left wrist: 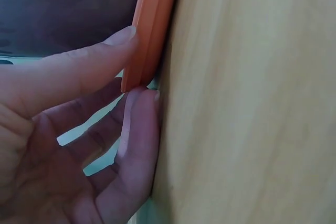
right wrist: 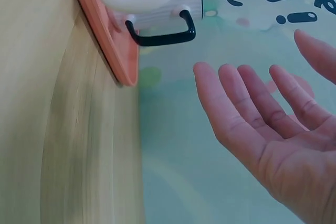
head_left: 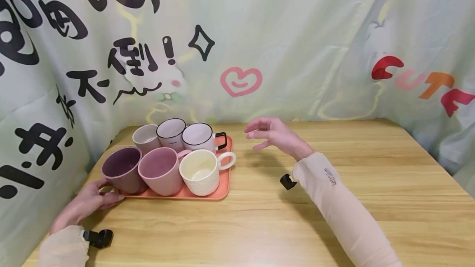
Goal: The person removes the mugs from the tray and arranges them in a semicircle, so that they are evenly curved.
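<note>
**Orange tray (head_left: 224,181) of mugs, pinched at one corner**

The tray lies on the desk (head_left: 267,230) and bears six mugs in two rows. Along its front edge stand a dark purple mug (head_left: 124,175), a pink mug (head_left: 161,177) and a cream mug (head_left: 200,178); towards its back edge are a ribbed pale cup (head_left: 147,143), a white mug (head_left: 170,139) with a dark rim, and another white mug (head_left: 198,141) with a black handle.

The left hand (head_left: 90,201) grips the tray's front left corner, thumb against the rim and fingers tucked round the edge. The right hand (head_left: 276,137) hangs in the air off the tray's right side, fingers apart, holding nothing.

The tray looks stiff and light in itself but heavy with this load; the mugs are probably ceramic, breakable and apt to slide if it tilts. Opposite short sides, thumbs over the rim and fingers below, would likely make the steadiest hold.

Its long axis seems to run left to right. The cream mug's handle and the black handle both point right, the cream one reaching over the tray's right rim.
</note>
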A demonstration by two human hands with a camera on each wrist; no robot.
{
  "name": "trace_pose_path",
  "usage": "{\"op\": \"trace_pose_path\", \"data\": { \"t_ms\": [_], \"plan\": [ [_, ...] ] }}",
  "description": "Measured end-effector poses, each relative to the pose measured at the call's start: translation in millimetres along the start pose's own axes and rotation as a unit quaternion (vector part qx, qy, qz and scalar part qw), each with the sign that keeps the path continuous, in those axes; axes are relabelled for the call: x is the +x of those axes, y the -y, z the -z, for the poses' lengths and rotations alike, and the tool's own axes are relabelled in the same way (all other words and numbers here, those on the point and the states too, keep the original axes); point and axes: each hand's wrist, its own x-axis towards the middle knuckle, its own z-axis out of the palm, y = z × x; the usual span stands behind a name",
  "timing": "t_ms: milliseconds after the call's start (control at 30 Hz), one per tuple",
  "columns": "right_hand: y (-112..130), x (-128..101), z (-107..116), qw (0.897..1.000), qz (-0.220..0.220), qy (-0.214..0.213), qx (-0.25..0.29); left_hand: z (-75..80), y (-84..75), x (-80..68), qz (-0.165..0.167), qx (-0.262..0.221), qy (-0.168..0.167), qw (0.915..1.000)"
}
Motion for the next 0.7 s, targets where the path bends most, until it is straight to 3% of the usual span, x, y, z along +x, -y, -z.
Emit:
{"op": "trace_pose_path", "data": {
  "t_ms": [467,700],
  "plan": [
    [-4.5,15.9,-22.8,0.998,-0.002,0.062,-0.015,1.5,-5.9,0.5,0.029,-0.012,0.002,0.9995],
    [-13.3,19.6,-34.3,0.996,-0.004,0.085,-0.038,2.0,-5.1,0.9,0.021,0.008,-0.002,0.9997]
  ]
}}
